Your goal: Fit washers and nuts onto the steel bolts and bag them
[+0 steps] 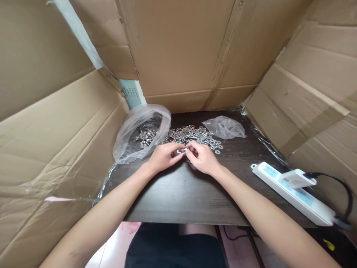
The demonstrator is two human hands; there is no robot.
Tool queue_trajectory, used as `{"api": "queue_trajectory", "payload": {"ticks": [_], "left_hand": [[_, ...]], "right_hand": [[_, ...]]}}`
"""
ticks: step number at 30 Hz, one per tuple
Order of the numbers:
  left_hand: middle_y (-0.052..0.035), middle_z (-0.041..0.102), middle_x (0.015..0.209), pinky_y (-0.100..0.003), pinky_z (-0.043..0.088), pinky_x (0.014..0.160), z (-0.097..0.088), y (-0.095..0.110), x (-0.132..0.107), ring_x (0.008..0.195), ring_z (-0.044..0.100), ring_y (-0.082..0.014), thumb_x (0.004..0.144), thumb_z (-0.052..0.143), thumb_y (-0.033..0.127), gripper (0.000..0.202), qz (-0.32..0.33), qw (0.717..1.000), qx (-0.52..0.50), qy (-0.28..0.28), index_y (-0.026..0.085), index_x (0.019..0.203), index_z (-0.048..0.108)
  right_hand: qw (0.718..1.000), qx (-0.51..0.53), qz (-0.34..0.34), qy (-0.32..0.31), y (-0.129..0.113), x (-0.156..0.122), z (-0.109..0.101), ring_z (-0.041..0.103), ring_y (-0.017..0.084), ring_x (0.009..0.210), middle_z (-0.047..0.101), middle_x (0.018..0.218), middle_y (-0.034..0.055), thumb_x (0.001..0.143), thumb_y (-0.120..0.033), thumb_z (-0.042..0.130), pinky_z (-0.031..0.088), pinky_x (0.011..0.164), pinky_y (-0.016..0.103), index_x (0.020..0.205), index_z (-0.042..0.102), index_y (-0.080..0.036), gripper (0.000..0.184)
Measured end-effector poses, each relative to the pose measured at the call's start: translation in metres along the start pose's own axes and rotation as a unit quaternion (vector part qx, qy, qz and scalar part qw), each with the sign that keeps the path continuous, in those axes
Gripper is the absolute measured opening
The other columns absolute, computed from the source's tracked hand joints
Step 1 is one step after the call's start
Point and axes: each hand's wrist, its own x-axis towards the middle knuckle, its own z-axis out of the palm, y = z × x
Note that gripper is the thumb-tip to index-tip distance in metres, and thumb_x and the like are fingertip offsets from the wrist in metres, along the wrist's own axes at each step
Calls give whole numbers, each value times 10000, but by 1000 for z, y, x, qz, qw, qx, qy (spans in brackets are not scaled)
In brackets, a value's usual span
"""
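Note:
Fingertips of my left hand [166,156] and my right hand [203,158] meet around a small silver bolt [184,150], which both hands pinch just above the table. Some washer-like or nut-like parts seem to be on it, too small to make out. Right behind my hands spreads a loose pile of bolts and washers [192,134]. To the left of the pile lies an open clear plastic bag [122,149] with more metal fasteners [147,137] inside. My fingers hide part of the bolt and the near edge of the pile.
Cardboard walls [178,56] enclose the dark wooden table [178,197] at the back and both sides. A crumpled clear bag [225,127] lies at the back right. On the right stands a white power strip [292,195] with a plugged-in adapter [298,179] and black cable [338,178].

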Motion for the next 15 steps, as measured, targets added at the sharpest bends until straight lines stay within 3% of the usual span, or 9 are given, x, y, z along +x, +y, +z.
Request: {"api": "queue_trajectory", "payload": {"ticks": [15], "left_hand": [[-28, 740, 887, -215, 496, 617, 1, -1, 0, 637, 638, -105, 964, 642, 247, 176, 5, 1000, -1, 1, 165, 1103, 715]], "right_hand": [[1000, -28, -2, -11, -3, 1, 0, 516, 149, 569, 615, 669, 5, 1018, -352, 463, 336, 608, 273, 822, 598, -211, 277]]}}
